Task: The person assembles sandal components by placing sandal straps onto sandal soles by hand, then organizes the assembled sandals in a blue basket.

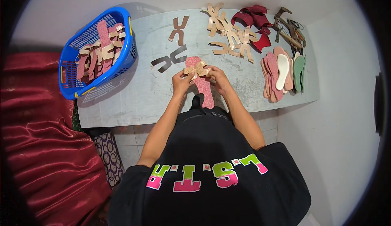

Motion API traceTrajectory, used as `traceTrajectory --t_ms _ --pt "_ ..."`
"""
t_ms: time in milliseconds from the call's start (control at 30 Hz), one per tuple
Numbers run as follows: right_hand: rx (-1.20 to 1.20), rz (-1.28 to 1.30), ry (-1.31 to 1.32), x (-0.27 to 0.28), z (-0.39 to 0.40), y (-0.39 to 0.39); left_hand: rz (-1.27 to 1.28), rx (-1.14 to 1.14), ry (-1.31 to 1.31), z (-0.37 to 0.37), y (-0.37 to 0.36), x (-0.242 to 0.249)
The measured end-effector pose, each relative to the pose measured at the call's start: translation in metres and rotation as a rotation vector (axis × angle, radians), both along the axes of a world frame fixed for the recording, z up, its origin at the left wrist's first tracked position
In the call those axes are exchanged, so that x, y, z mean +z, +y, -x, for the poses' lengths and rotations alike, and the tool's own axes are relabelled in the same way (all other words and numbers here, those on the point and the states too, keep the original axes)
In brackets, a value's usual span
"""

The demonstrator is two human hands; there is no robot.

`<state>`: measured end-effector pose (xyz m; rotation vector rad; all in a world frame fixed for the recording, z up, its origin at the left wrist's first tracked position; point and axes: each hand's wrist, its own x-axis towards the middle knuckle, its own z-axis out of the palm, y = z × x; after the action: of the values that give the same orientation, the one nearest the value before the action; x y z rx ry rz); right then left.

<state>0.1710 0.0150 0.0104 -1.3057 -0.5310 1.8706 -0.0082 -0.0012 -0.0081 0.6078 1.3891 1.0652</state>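
A pink speckled shoe sole [205, 92] lies at the near edge of the table, its toe end pointing away from me. Across its upper part sits a tan-gold, cross-shaped sandal strap [199, 69]. My left hand [182, 81] is closed on the strap's left end, thumb and fingers pinching it against the sole. On the other side my right hand [218, 79] pinches the strap's right end. The strap's underside is hidden. Just beyond lie a dark grey strap cutout [177, 55] and a brown strap cutout [178, 31].
At left stands a blue basket [129, 42] holding pink soles with straps. Tan straps [230, 34], dark red straps [253, 18] and hammer-like tools [290, 32] lie at the back right. Below them are stacked pink, white [282, 72] and green soles [299, 72]. Walls border the table [138, 91].
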Motion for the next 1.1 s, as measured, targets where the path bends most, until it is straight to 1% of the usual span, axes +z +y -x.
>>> traceTrajectory --t_ms 33,100,133,167,200,267,300,367,400,467,500,567,633,700,733,800,867,900,967,1100 --pt "-0.001 -0.001 -0.002 0.0 0.001 0.002 -0.02 -0.019 -0.009 -0.001 0.001 0.004" --pt "0.014 -0.184 -0.32 -0.005 0.006 0.007 -0.039 -0.043 -0.017 -0.004 0.002 0.004" --pt "0.011 -0.183 -0.32 -0.01 0.007 0.007 -0.063 -0.092 0.027 -0.004 0.004 0.001" --pt "-0.011 -0.224 -0.397 -0.015 0.008 0.008 -0.089 -0.141 0.072 -0.005 0.006 -0.002" --pt "-0.032 -0.266 -0.474 -0.019 0.009 0.009 -0.091 -0.142 0.073 -0.005 0.008 -0.013" --pt "-0.064 -0.271 -0.457 -0.013 0.013 0.006 -0.223 -0.178 0.288 -0.005 0.01 -0.035" --pt "-0.097 -0.274 -0.443 -0.01 0.014 0.004 -0.222 -0.177 0.288 -0.005 0.01 -0.03" --pt "-0.113 -0.279 -0.447 -0.008 0.014 0.003 -0.133 -0.187 0.171 -0.007 0.008 -0.01" --pt "-0.13 -0.284 -0.449 -0.007 0.014 0.003 -0.133 -0.187 0.171 -0.006 0.006 -0.006" --pt "-0.109 -0.281 -0.407 -0.003 0.009 0.003 -0.015 -0.166 -0.055 -0.005 0.004 0.002" --pt "-0.086 -0.278 -0.366 -0.003 0.007 0.002 -0.015 -0.165 -0.055 -0.005 0.003 0.005" --pt "-0.087 -0.311 -0.4 -0.004 0.009 0.002 0.012 -0.115 -0.144 -0.008 0.001 0.011" --pt "-0.088 -0.345 -0.433 -0.004 0.007 0.002 0.015 -0.105 -0.16 -0.008 0.0 0.006" --pt "0.018 -0.354 -0.45 -0.001 0.003 0.003 0.016 -0.093 -0.175 -0.007 0.001 0.006" --pt "0.018 -0.354 -0.448 0.001 0.003 0.002 0.033 -0.085 -0.152 -0.007 0.0 0.008" --pt "0.113 -0.329 -0.436 0.003 0.001 -0.001 0.051 -0.08 -0.13 -0.007 -0.001 0.006" --pt "0.063 -0.338 -0.449 -0.007 0.003 -0.002 -0.073 -0.151 0.059 -0.007 -0.002 0.0" --pt "0.017 -0.347 -0.46 -0.009 0.006 -0.002 -0.073 -0.148 0.061 -0.006 -0.001 -0.006" --pt "0.012 -0.35 -0.479 -0.011 0.006 -0.002 -0.27 -0.218 0.551 -0.004 0.003 -0.019" --pt "0.021 -0.338 -0.482 -0.004 0.006 -0.002 -0.262 -0.181 0.51 0.001 0.001 -0.009"
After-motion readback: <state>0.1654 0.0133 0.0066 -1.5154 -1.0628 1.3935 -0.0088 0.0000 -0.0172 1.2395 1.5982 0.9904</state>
